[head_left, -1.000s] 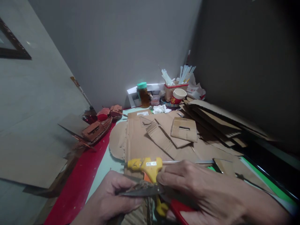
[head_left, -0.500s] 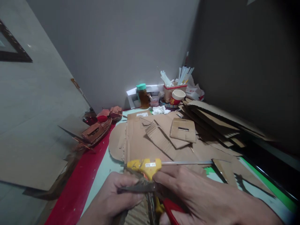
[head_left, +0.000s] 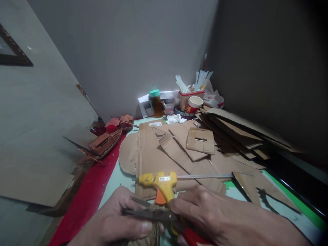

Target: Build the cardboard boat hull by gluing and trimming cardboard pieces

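The left grip (head_left: 118, 218) was bare-skinned, with a thumb (head_left: 132, 228) ending in a short, rounded nail (head_left: 147, 227); the right grip (head_left: 205, 210), equally bare, showed creased knuckles (head_left: 203, 196) and ran through an uncovered wrist (head_left: 241, 217) into an uncovered forearm (head_left: 275, 225)

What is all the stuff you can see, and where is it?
Pistol-shaped plastic glue gun: one, yellow, centre
Metal scissors: one, grey and red, front
Corrugated cardboard piece: one, brown, front
Flat cardboard sheets: several, brown, middle and right
Boat-shaped model: at least one, reddish, left
Green-lidded cylindrical jar: one, amber, back
Round paper cup: one, red and white, back
Rectangular stick-filled box: one, brown, back
Crumpled tissue: one clump, white, back
Crumpled bag: one, white, back right
Small round tub: one, pinkish, back
Long-handled brush: one, brown, left
Picture frame: one, dark brown, upper left
Left hand: one, bare, front left
Right hand: one, bare, front right
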Tool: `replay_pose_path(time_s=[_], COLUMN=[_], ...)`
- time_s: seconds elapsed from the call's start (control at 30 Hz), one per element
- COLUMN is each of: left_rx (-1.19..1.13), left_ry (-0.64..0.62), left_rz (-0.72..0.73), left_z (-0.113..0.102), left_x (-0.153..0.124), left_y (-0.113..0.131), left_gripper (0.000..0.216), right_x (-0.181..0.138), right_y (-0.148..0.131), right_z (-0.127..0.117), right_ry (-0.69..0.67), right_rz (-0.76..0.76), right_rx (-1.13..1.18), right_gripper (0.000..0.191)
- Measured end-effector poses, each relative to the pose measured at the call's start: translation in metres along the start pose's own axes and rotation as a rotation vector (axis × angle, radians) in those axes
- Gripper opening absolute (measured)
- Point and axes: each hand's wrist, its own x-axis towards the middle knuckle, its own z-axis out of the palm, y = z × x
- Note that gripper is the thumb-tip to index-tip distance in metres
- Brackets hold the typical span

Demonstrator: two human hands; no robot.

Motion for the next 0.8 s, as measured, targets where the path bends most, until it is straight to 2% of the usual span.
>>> replay_pose_path(time_s=[0.17,0.3,0.4,0.67,0.73,0.8], left_rx=[0.110,0.132,0.144,0.074,0.065,0.067], left_ry=[-0.068,-0.012,-0.009,-0.141,-0.147,-0.099], left_rz=[0.006,0.010,0.012,-0.007,0.031,0.075], left_z=[-0.012,-0.010,-0.006,-0.008,-0.011,-0.014], left_x=[0.005,0.007,0.008,0.008,0.006,0.004], left_y=[-0.004,-0.015,-0.016,0.005,0.006,0.006], left_gripper=[0.017,0.022,0.017,0.016,0.021,0.033], right_x=[0.002,0.004,0.003,0.000,-0.001,-0.001], right_y=[-0.003,-0.008,-0.008,0.000,0.001,0.003], right_z=[-0.001,-0.003,-0.001,0.005,0.006,0.005], right_ry=[-0.034,-0.046,-0.053,-0.032,-0.009,0.030], right_rz=[0.121,0.213,0.217,0.099,0.086,0.130], right_rx=[-0.020,0.006,0.014,-0.011,-0.007,-0.013], right_gripper=[0.017,0.026,0.021,0.039,0.040,0.032])
